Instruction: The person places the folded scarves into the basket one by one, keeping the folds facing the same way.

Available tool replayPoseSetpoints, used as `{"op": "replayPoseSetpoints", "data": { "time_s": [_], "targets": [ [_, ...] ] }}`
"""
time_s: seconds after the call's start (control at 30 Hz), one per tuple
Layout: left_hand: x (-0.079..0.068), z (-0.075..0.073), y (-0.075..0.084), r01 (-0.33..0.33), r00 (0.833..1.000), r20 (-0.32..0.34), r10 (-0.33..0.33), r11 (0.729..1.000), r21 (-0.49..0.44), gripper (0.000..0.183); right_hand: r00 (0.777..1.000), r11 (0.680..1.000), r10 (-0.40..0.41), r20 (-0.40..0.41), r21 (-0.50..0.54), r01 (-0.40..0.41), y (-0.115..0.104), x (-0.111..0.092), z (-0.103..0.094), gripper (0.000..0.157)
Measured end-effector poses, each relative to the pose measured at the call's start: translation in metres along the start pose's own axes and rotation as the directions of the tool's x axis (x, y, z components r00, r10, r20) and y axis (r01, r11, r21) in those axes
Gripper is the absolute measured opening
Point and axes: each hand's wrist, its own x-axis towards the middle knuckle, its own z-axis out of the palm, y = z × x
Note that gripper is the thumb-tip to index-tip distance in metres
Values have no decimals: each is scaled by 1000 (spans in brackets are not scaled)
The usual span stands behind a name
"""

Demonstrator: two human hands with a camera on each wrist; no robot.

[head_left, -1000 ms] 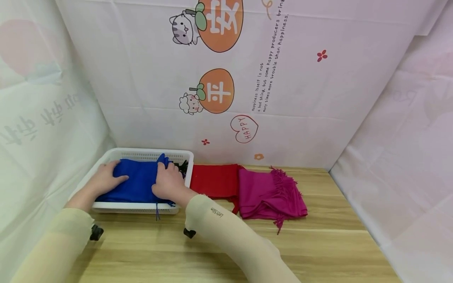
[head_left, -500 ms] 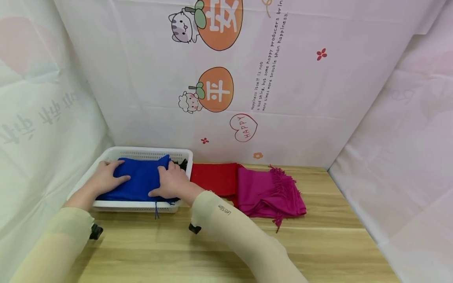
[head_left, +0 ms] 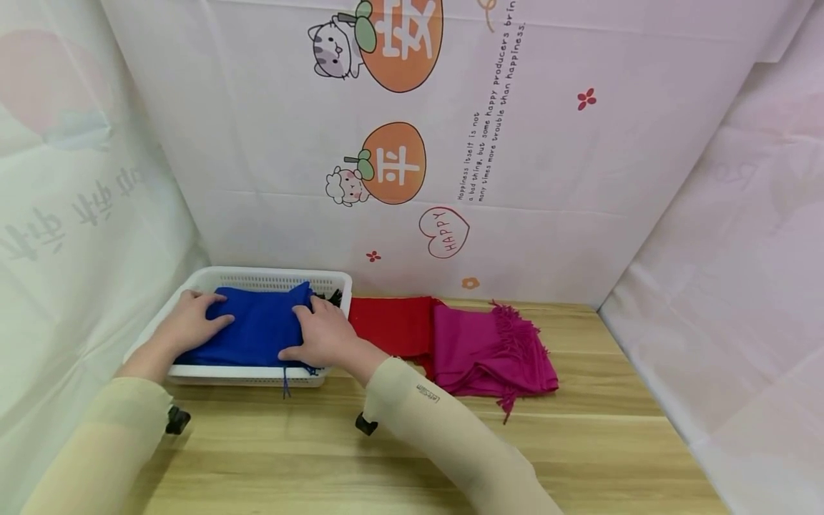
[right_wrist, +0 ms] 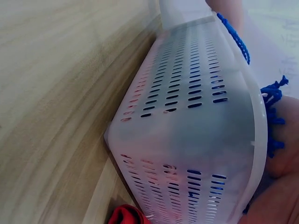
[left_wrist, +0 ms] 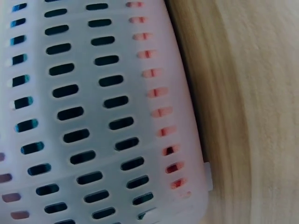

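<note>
A folded blue scarf lies in a white plastic basket at the left of the table. My left hand rests on its left end, thumb and fingers spread. On the scarf's right end lies my right hand, also with fingers apart, close to the basket's right rim. Blue tassels poke over the rim by this hand in the right wrist view. Some black fringe shows at the back right inside the basket. Only the slotted basket wall and table fill the left wrist view, so the left hand is hidden there.
Right beside the basket lies a folded red scarf. A folded magenta scarf with fringe follows to its right. Printed white cloth hangs behind the wooden table, with white cloth at both sides.
My right hand has slid slightly right and its fingers have spread across the scarf's end. The raised blue corner has flattened a little. My left hand has stayed nearly still.
</note>
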Motion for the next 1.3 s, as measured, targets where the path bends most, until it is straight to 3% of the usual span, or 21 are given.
{"op": "replayPoseSetpoints", "data": {
  "time_s": [0.17,0.4,0.57,0.8,1.0,1.3],
  "targets": [
    [-3,-6,2,16,1000,27,-16,1000,21,64,1000,997,-15,-27,78,17,5,-10,-1,86],
    [-8,-7,18,23,1000,5,-23,996,83,64,998,986,-25,-61,161,35,14,-23,-2,83],
    [-15,-6,34,39,999,-18,-38,998,58,63,995,972,-32,-92,228,52,22,-34,-1,83],
    [-23,-5,52,21,999,-50,-19,999,39,61,988,968,-23,-154,245,61,37,-46,6,79],
    [-24,-1,65,14,999,-47,-13,1000,25,62,983,949,-20,-183,307,76,52,-56,9,78],
    [-27,3,77,-10,999,-40,10,1000,15,66,984,938,-39,-174,334,96,62,-73,5,76]
  ]
}}
